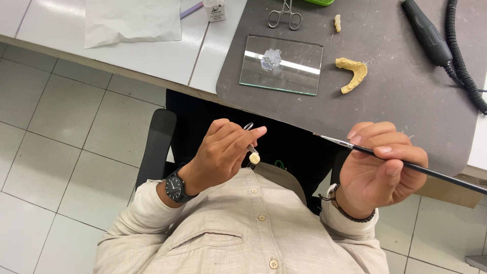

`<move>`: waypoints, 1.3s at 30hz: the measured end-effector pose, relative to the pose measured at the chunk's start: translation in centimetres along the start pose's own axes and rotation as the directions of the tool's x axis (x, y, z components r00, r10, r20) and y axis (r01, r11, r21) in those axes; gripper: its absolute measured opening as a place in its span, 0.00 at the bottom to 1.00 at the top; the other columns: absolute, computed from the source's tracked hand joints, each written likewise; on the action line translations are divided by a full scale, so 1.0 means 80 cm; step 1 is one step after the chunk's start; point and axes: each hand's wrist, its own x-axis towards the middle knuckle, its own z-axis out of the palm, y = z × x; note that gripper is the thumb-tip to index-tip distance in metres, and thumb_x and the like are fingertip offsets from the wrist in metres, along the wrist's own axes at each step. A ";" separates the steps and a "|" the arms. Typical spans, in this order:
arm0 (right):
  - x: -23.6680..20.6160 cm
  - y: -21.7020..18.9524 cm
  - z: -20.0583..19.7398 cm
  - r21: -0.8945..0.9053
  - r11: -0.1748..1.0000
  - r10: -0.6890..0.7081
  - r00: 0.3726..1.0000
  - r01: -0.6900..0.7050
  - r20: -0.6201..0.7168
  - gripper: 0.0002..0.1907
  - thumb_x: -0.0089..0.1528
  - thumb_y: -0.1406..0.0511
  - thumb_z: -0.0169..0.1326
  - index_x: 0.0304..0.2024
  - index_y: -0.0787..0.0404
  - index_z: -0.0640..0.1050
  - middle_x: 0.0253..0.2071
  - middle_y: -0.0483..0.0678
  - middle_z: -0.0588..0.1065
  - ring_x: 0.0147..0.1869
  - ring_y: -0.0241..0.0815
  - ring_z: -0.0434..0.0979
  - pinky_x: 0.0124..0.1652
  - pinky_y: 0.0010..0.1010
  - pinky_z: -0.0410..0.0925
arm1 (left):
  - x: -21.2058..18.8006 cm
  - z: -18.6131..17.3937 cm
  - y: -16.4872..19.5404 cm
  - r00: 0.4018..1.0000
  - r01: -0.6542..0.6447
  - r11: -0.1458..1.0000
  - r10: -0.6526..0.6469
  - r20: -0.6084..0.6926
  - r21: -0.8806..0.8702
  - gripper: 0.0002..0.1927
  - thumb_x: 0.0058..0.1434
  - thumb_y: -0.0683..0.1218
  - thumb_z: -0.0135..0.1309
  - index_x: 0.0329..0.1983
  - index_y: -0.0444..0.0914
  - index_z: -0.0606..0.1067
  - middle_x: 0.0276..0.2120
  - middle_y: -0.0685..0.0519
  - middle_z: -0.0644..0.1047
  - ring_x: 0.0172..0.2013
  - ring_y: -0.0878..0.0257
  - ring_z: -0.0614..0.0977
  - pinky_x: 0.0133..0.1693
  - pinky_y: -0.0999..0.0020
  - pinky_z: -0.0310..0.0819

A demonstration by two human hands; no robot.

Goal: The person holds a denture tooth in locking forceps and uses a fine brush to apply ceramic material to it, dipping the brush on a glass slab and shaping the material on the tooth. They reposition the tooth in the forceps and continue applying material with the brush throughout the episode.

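Observation:
My left hand [223, 152] grips a small metal clamp [249, 137] that holds a cream tooth-shaped piece [254, 158] close to my chest. My right hand [380, 167] pinches a thin black brush [436, 175], its metal ferrule and fine tip pointing left toward the tooth piece, a short gap away. Both hands are raised in front of my beige shirt, below the desk edge. A black watch sits on my left wrist, and a dark bead bracelet circles my right wrist.
On the grey mat [395, 101] lie a glass slab [281, 65] with a grey smear, a yellow dental arch model [353, 73], a small row of teeth [338, 23], metal forceps [285, 14] and a black handpiece [428, 33] with coiled cord. White tissue [132, 20] lies far left.

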 end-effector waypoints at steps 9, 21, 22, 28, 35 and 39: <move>0.002 -0.003 -0.003 0.011 1.000 -0.028 1.000 0.028 0.014 0.12 0.75 0.60 0.49 0.45 0.65 0.71 0.33 0.57 0.75 0.35 0.47 0.76 0.33 0.35 0.70 | 0.001 -0.004 0.003 0.997 0.049 0.982 -0.039 0.060 -0.183 0.17 0.73 0.36 0.51 0.63 0.38 0.71 0.40 0.60 0.82 0.39 0.69 0.80 0.49 0.65 0.62; 0.002 -0.005 -0.019 0.005 1.000 -0.009 1.000 0.009 0.029 0.12 0.75 0.60 0.49 0.44 0.64 0.71 0.32 0.56 0.75 0.34 0.47 0.76 0.31 0.34 0.68 | 0.005 -0.006 0.012 0.962 0.272 0.875 -0.259 0.088 -0.401 0.16 0.71 0.42 0.57 0.60 0.33 0.75 0.38 0.54 0.81 0.39 0.66 0.80 0.43 0.73 0.74; 0.002 -0.005 -0.019 0.008 1.000 -0.008 1.000 0.008 0.028 0.12 0.75 0.61 0.49 0.44 0.64 0.71 0.32 0.56 0.75 0.34 0.47 0.76 0.32 0.34 0.68 | 0.005 -0.005 0.013 0.963 0.266 0.871 -0.262 0.069 -0.413 0.17 0.70 0.43 0.58 0.60 0.33 0.74 0.39 0.54 0.82 0.40 0.66 0.82 0.44 0.73 0.75; 0.001 -0.010 -0.011 0.031 0.999 -0.011 1.000 0.011 0.015 0.12 0.74 0.61 0.50 0.44 0.65 0.71 0.32 0.57 0.75 0.34 0.47 0.76 0.33 0.36 0.70 | 0.006 -0.009 0.015 0.969 0.239 0.883 -0.240 0.049 -0.404 0.12 0.73 0.41 0.52 0.58 0.36 0.75 0.37 0.56 0.83 0.39 0.65 0.83 0.52 0.66 0.70; 0.001 -0.012 0.002 0.053 0.999 -0.016 0.997 0.012 0.071 0.11 0.72 0.63 0.51 0.42 0.66 0.73 0.31 0.57 0.75 0.33 0.47 0.76 0.33 0.37 0.70 | -0.003 -0.004 0.014 0.931 0.363 0.750 -0.320 0.178 -0.554 0.12 0.75 0.40 0.45 0.59 0.33 0.73 0.36 0.53 0.77 0.33 0.68 0.78 0.36 0.76 0.75; 0.001 -0.010 0.003 0.077 0.997 -0.013 0.996 0.006 0.086 0.10 0.71 0.64 0.51 0.42 0.67 0.73 0.30 0.57 0.75 0.33 0.47 0.76 0.33 0.37 0.70 | -0.007 0.000 0.011 0.964 0.267 0.775 -0.221 0.150 -0.572 0.12 0.78 0.39 0.43 0.60 0.34 0.71 0.40 0.52 0.76 0.38 0.67 0.78 0.40 0.75 0.76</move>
